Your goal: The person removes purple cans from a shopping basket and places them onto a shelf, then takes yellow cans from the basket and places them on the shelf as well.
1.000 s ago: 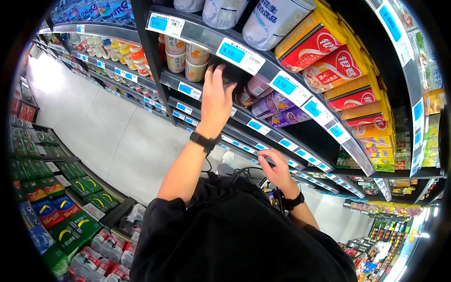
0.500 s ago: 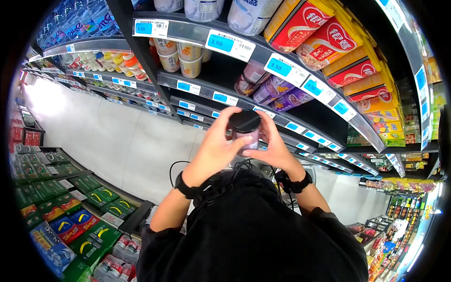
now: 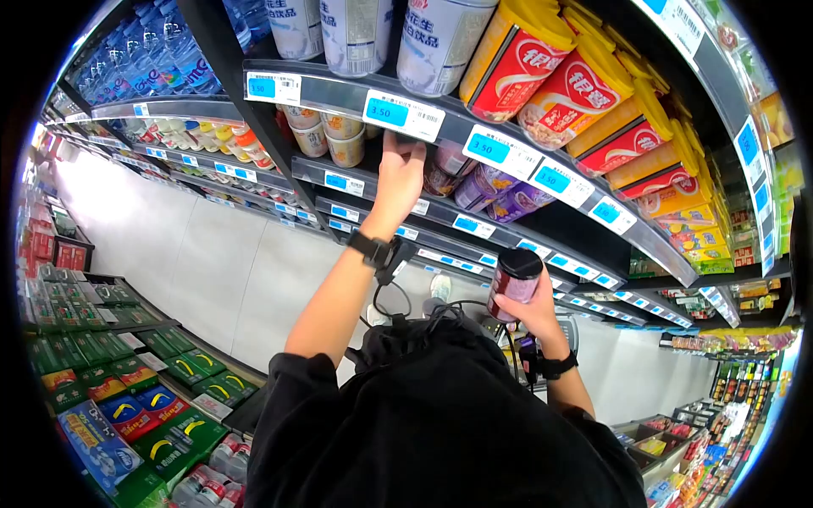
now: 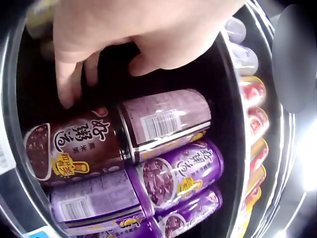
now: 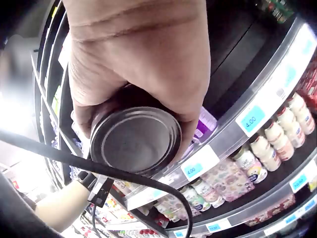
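In the head view the left hand [image 3: 399,182] reaches into a shelf gap under a price-tagged edge, its fingertips partly hidden. The left wrist view shows that hand [image 4: 143,37] with fingers pointing down, beside a brown can [image 4: 89,144] lying on its side; it grips nothing visible, and whether a fingertip touches the can is unclear. Purple cans [image 4: 94,201] lie beside it. The right hand [image 3: 539,313] holds a dark-lidded, reddish-purple can [image 3: 513,286] away from the shelf. In the right wrist view the right hand [image 5: 143,54] wraps the can, whose round end [image 5: 136,141] faces the camera.
White-labelled cups [image 3: 347,144] stand left of the reaching hand. Above are large pale cans [image 3: 440,46] and red-yellow packs [image 3: 517,63]. Green cartons [image 3: 174,436] are stacked at lower left. A black cable [image 5: 124,173] crosses the right wrist view.
Half a second ago both hands held the can in front of the body. The left hand has let go and moved back up into the shelf; the right hand has carried the can to the right.
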Demonstrator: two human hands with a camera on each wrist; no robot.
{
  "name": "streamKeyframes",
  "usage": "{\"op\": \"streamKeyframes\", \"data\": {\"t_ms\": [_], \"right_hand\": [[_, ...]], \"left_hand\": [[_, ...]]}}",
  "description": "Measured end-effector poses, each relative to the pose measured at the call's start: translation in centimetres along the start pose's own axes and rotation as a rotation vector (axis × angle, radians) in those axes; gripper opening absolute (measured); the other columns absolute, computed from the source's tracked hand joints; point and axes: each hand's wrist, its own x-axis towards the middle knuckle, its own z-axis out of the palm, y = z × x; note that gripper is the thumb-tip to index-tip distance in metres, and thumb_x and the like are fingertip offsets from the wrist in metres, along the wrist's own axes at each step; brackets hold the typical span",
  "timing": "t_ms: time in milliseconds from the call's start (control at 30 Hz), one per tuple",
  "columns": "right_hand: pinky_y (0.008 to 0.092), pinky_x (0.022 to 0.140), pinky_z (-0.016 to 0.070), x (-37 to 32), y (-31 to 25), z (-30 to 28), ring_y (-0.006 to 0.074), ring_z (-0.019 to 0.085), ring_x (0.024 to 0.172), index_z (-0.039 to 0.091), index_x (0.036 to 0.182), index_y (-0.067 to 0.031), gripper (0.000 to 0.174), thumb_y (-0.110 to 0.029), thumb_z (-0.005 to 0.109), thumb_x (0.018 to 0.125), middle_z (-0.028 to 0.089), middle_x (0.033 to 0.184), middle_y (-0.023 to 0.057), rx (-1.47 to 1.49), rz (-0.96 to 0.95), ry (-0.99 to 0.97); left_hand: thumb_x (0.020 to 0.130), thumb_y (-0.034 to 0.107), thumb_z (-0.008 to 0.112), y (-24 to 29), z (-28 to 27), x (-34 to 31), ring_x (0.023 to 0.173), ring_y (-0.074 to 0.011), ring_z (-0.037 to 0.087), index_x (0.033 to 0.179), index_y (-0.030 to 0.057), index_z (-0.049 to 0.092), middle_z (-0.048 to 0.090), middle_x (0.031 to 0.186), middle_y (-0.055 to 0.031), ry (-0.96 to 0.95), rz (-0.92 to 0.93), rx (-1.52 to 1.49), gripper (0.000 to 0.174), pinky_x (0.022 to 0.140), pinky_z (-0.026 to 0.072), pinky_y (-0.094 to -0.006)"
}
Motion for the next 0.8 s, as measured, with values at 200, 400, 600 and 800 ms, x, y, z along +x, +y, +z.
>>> {"op": "streamKeyframes", "data": {"t_ms": [200, 400, 600, 800], "right_hand": [[0.0323, 0.094, 0.0419, -1.2, 0.1, -2.4, 0.016, 0.054, 0.107, 0.043, 0.127, -0.0018, 0.079, -0.013, 0.085, 0.061, 0.056, 0.116, 0.0077, -0.047, -0.006, 0.027], [0.0327, 0.096, 0.0413, -0.1, -0.4, -2.6, 0.0161, 0.052, 0.11, 0.037, 0.132, -0.0022, 0.084, -0.01, 0.085, 0.063, 0.054, 0.119, 0.0081, -0.004, 0.047, -0.046], [0.0326, 0.1, 0.0384, 2.9, -3.2, 1.6, 0.0174, 0.049, 0.116, 0.029, 0.135, -0.0021, 0.088, -0.006, 0.083, 0.065, 0.049, 0.124, 0.0102, -0.011, -0.033, -0.224], [0.0358, 0.096, 0.042, 5.8, -2.8, 7.2, 0.0267, 0.053, 0.115, 0.026, 0.137, 0.002, 0.088, -0.01, 0.08, 0.069, 0.05, 0.122, 0.0185, -0.133, -0.141, -0.265]], "left_hand": [[0.092, 0.01, 0.054, -1.3, 1.4, 2.5, 0.095, -0.0165, 0.059, 0.127, -0.004, 0.04, 0.062, 0.106, -0.0147, 0.229, -0.081, -0.14, 0.04, 0.081, 0.0448, -0.0274], [0.082, 0.001, 0.057, -0.1, -0.1, -4.2, 0.092, -0.0208, 0.058, 0.1, -0.0005, 0.061, 0.059, 0.101, -0.0121, 0.019, 0.219, 0.172, 0.018, 0.078, 0.0464, -0.0304], [0.074, 0.013, 0.073, 6.1, -1.0, -11.5, 0.094, -0.0196, 0.054, 0.115, 0.005, 0.054, 0.055, 0.105, -0.0082, -0.22, 0.148, 0.322, 0.046, 0.078, 0.0458, -0.0316], [0.073, 0.017, 0.079, 5.2, 0.5, -14.3, 0.111, -0.0241, 0.054, 0.135, -0.0011, 0.036, 0.05, 0.124, -0.0169, -0.226, -0.184, 0.025, 0.077, 0.082, 0.0518, -0.0324]]}}
